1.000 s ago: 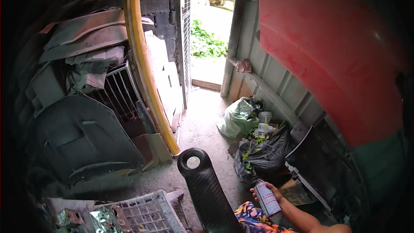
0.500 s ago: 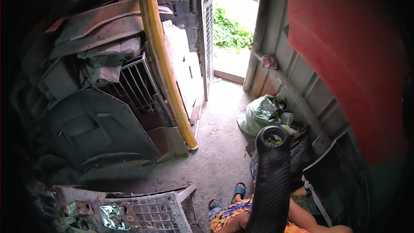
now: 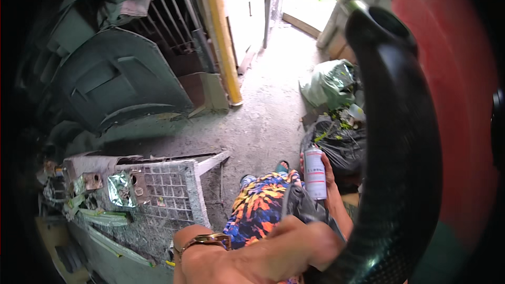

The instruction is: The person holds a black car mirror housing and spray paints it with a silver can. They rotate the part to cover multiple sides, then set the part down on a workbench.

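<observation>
My left hand (image 3: 294, 247), with a gold watch at the wrist, grips the lower end of a long curved black panel (image 3: 405, 142) with a woven pattern. The panel rises up the right of the view, very near the camera. My right hand (image 3: 329, 179) holds a white spray can (image 3: 315, 172) upright, just left of the panel and above my colourful patterned trousers (image 3: 260, 205). Part of the right hand is hidden behind the panel.
A large red panel (image 3: 463, 73) leans at the right. Black and grey rubbish bags (image 3: 336, 142) lie on the concrete floor (image 3: 268, 121). A wire mesh crate (image 3: 168, 189) with scraps stands at lower left. Dark body panels (image 3: 115, 84) and a yellow strip (image 3: 221, 37) lean at the left.
The black panel has swung from the middle to the right and come much closer to the camera. The view has tilted down, and my left hand and the can now show.
</observation>
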`<act>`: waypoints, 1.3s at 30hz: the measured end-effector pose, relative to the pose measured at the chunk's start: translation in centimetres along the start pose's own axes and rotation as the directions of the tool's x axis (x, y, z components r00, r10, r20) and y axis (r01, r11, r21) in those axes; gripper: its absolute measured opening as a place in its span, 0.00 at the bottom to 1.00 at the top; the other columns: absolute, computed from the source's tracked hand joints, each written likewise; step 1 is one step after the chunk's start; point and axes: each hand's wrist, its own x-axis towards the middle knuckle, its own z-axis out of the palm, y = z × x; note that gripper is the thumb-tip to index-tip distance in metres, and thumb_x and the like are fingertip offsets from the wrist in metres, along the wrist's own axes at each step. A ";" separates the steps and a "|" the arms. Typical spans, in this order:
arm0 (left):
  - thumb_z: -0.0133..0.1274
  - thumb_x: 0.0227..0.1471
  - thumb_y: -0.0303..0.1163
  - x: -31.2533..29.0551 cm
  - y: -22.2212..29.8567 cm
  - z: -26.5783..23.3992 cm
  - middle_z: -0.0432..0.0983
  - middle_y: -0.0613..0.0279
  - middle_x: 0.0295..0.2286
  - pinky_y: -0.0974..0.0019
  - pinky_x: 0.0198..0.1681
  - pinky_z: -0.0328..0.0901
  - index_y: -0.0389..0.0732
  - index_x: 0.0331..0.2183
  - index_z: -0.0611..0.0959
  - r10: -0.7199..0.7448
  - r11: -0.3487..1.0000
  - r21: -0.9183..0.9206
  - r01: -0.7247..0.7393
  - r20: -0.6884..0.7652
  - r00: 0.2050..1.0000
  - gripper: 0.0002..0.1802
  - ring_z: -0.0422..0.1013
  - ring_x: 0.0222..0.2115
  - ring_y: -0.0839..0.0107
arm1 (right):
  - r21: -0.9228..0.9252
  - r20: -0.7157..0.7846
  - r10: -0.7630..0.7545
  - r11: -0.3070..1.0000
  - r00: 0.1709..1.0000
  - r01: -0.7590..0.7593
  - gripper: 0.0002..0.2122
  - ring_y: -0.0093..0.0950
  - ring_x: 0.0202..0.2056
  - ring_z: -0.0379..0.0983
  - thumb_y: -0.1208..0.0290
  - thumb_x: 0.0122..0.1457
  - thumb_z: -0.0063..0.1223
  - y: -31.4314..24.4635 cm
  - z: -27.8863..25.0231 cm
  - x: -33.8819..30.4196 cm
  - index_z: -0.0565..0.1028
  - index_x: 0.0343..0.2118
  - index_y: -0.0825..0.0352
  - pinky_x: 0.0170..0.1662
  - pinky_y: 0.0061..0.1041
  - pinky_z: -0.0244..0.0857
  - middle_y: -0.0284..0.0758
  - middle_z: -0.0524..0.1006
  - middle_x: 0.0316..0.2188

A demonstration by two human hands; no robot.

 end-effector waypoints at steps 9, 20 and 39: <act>0.67 0.53 0.45 2.0 -1.6 1.7 0.77 0.46 0.45 0.55 0.49 0.70 0.40 0.48 0.80 0.069 0.997 -0.035 -0.070 -0.025 0.997 0.26 0.76 0.43 0.57 | -0.050 -0.014 0.012 0.999 1.000 -0.012 0.30 0.39 0.49 0.79 0.47 0.66 0.55 -1.7 0.7 1.7 0.67 0.61 0.67 0.51 0.44 0.79 0.47 0.77 0.51; 0.78 0.39 0.33 3.6 -2.2 -5.1 0.70 0.57 0.44 0.64 0.45 0.71 0.45 0.62 0.60 -0.177 0.766 0.540 0.349 -0.346 0.922 0.56 0.74 0.44 0.66 | -0.277 -0.015 -0.145 0.951 0.989 0.135 0.35 0.44 0.44 0.80 0.59 0.62 0.64 -5.9 2.2 3.0 0.54 0.67 0.52 0.45 0.49 0.81 0.52 0.75 0.49; 0.65 0.44 0.27 2.4 -9.5 -27.3 0.73 0.46 0.47 0.54 0.55 0.66 0.38 0.61 0.70 -0.420 -0.039 0.924 0.380 -0.360 0.833 0.42 0.72 0.49 0.46 | -0.814 0.194 -0.679 0.292 0.708 0.503 0.28 0.29 0.39 0.79 0.61 0.64 0.55 -17.5 13.4 6.5 0.63 0.67 0.58 0.47 0.33 0.75 0.40 0.79 0.46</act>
